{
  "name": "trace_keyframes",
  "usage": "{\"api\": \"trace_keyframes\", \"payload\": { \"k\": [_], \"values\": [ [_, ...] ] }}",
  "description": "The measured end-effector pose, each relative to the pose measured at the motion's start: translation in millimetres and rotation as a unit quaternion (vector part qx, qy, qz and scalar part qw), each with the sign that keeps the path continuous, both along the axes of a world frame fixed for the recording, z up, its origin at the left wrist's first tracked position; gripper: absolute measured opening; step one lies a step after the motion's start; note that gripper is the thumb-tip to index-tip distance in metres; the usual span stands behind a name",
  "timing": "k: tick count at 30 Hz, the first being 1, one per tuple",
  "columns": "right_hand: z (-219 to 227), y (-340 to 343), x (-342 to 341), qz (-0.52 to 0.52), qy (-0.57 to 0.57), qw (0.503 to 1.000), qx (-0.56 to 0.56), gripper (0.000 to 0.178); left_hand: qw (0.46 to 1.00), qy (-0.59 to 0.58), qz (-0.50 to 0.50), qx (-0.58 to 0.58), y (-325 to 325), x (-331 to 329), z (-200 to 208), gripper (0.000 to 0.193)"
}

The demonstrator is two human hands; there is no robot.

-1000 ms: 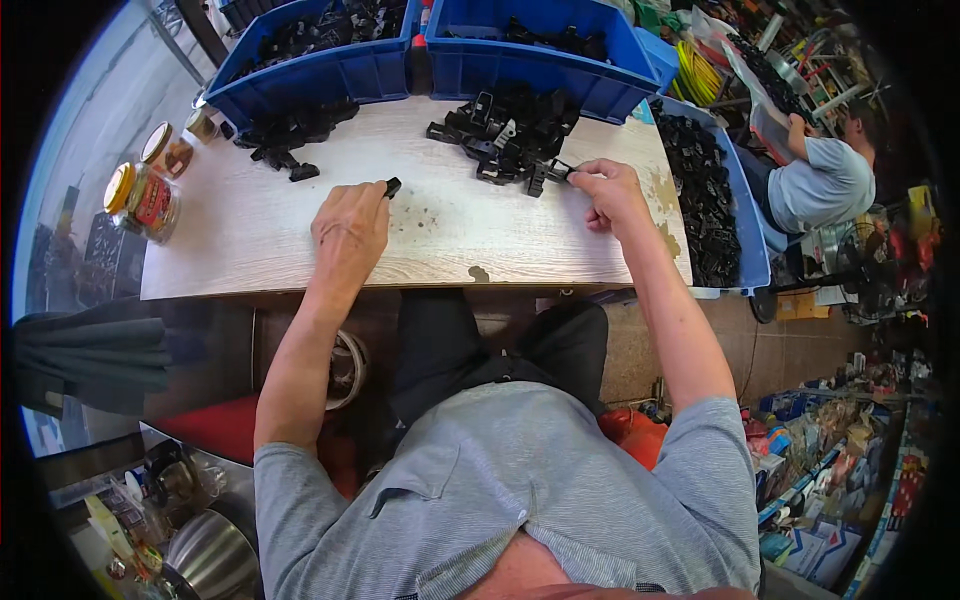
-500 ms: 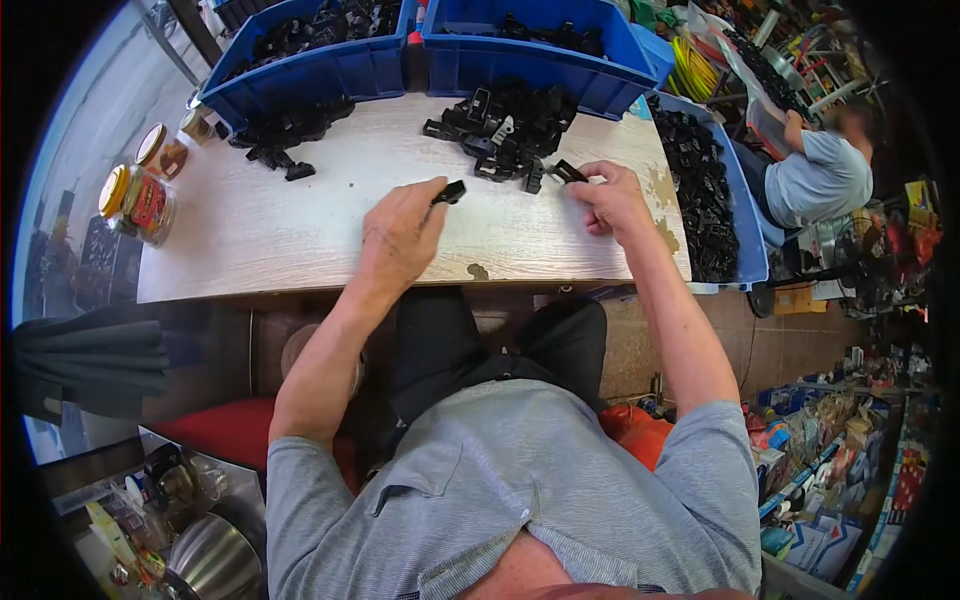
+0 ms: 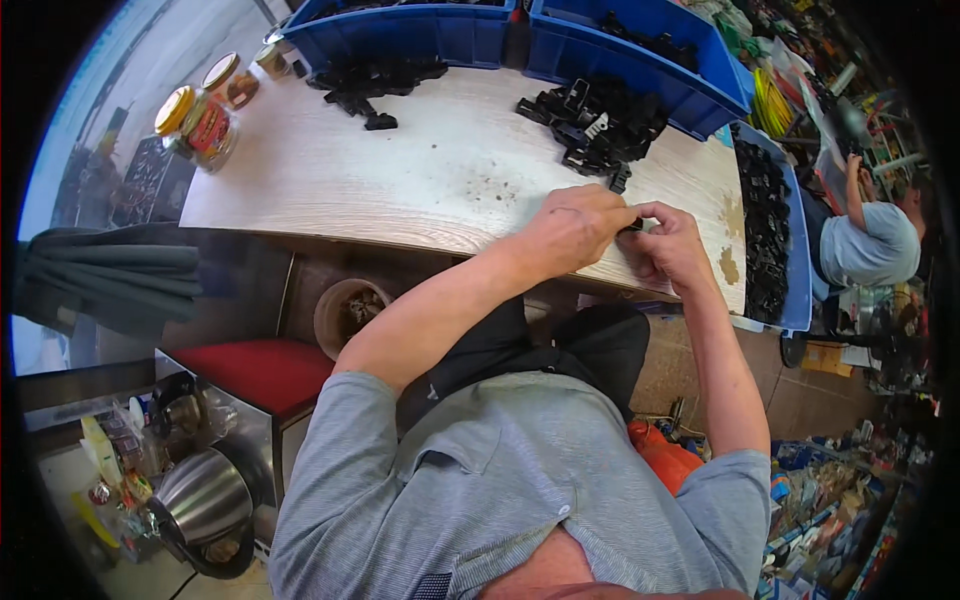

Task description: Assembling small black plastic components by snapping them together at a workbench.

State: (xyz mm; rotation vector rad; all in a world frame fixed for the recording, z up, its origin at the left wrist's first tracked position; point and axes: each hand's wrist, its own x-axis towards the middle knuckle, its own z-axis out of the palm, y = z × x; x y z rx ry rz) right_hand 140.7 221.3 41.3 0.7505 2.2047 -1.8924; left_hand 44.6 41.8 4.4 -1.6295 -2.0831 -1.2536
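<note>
My left hand (image 3: 580, 230) and my right hand (image 3: 672, 245) meet over the right front of the white wood-grain table (image 3: 330, 185). Between their fingertips a small black plastic part (image 3: 632, 225) shows, mostly covered; whether it is one piece or two I cannot tell. Both hands are closed, fingers pinched. Just beyond them lies a pile of black plastic parts (image 3: 590, 120), with one lighter grey piece (image 3: 597, 126) among them. Another heap of black parts (image 3: 370, 85) lies at the far left of the table.
Two blue bins (image 3: 400, 38) (image 3: 640, 65) of black parts stand along the back. At the right is a blue tub (image 3: 797, 290) full of them. Several jars (image 3: 208, 130) line the left edge. A person (image 3: 870, 245) in a grey shirt sits farther right.
My left hand has moved right and met my right hand; the black parts held apart before are now together and mostly hidden by fingers. The view has shifted, so the table appears turned.
</note>
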Motion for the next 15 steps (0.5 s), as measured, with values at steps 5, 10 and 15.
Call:
{"api": "trace_keyframes", "payload": {
  "k": [5,10,15],
  "values": [
    [0,-4,0,-0.011,0.013,0.998,0.057,0.024,0.999,0.005,-0.031,-0.022,5,-7,0,0.026],
    [0,-4,-1,0.004,0.02,0.999,0.035,0.025,0.999,-0.006,-0.038,-0.013,2,-7,-4,0.031],
    [-3,-3,0,0.005,0.021,0.998,0.051,0.024,0.998,0.043,-0.022,-0.049,-4,1,3,0.036]
  ]
}}
